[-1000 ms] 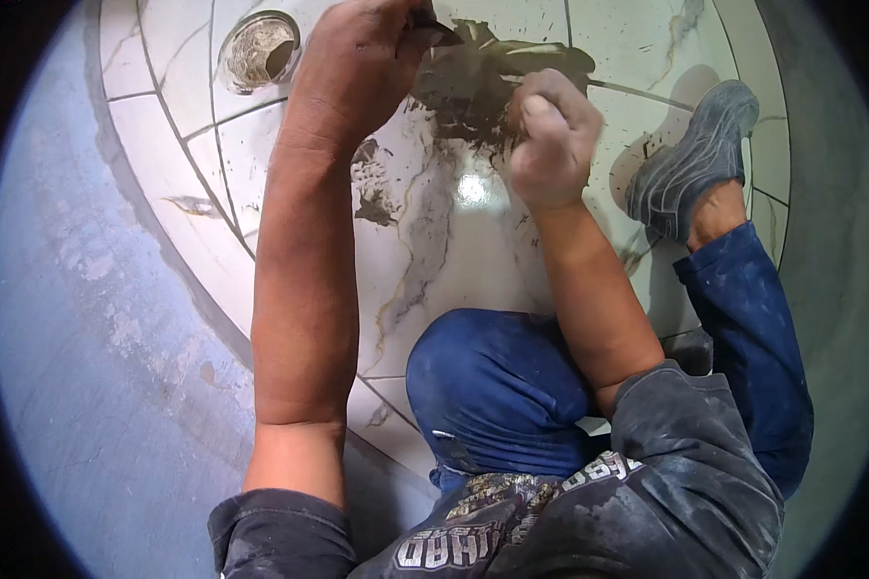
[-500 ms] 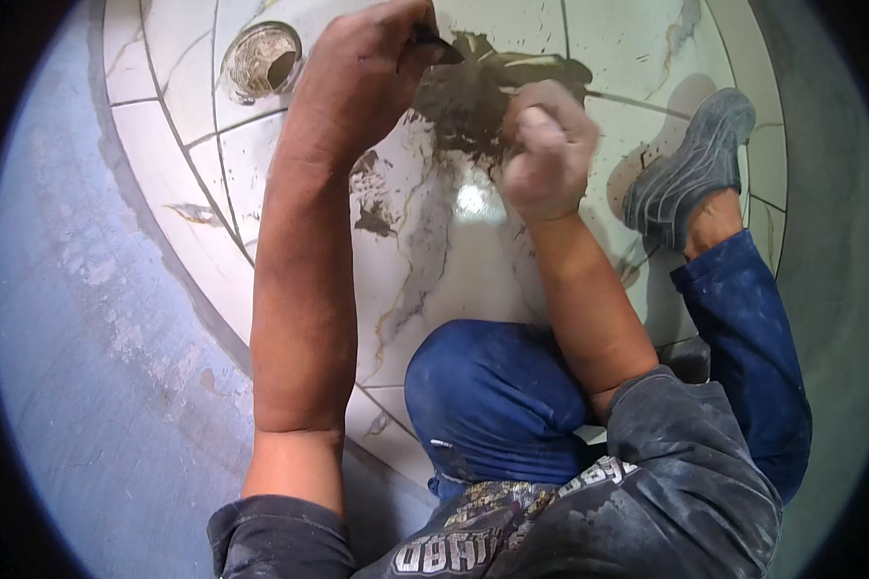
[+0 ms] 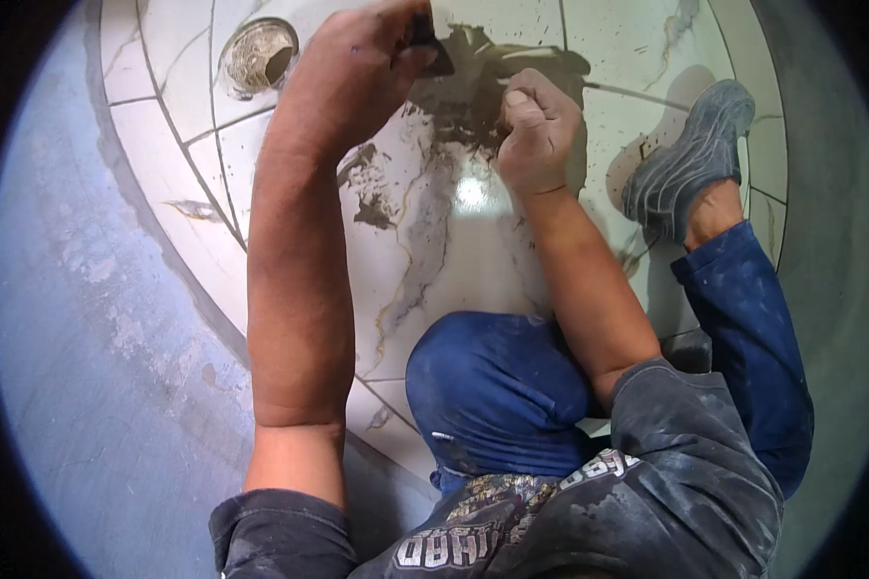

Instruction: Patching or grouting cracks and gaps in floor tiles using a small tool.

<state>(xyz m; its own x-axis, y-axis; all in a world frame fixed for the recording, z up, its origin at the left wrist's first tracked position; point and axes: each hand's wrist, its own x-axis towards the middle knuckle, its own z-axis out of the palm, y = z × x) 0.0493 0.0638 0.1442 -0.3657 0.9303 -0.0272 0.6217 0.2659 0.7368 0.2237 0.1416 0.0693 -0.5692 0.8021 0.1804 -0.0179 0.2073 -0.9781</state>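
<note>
My left hand (image 3: 362, 63) is closed around a small flat black scraper (image 3: 441, 60), whose lower corner shows beside my fingers. It is at the left edge of a wet grey-brown patch of grout (image 3: 468, 106) smeared over the marble-patterned floor tiles (image 3: 473, 261). My right hand (image 3: 541, 135) is closed like a fist above the right part of the patch, thumb on top. Whatever its fingers hold, if anything, is hidden. Smaller dark splashes of grout (image 3: 375, 209) lie below my left wrist.
A round drain hole (image 3: 258, 60) opens in the tiles left of my left hand. My foot in a grey shoe (image 3: 690, 159) rests on the tiles at the right, and my bent knee (image 3: 497, 386) is in front. Bluish walls (image 3: 97, 318) rise at the left side.
My right hand has shifted a little up and left and is no longer blurred. The left hand has moved slightly left, and more of the black scraper shows, turned downward.
</note>
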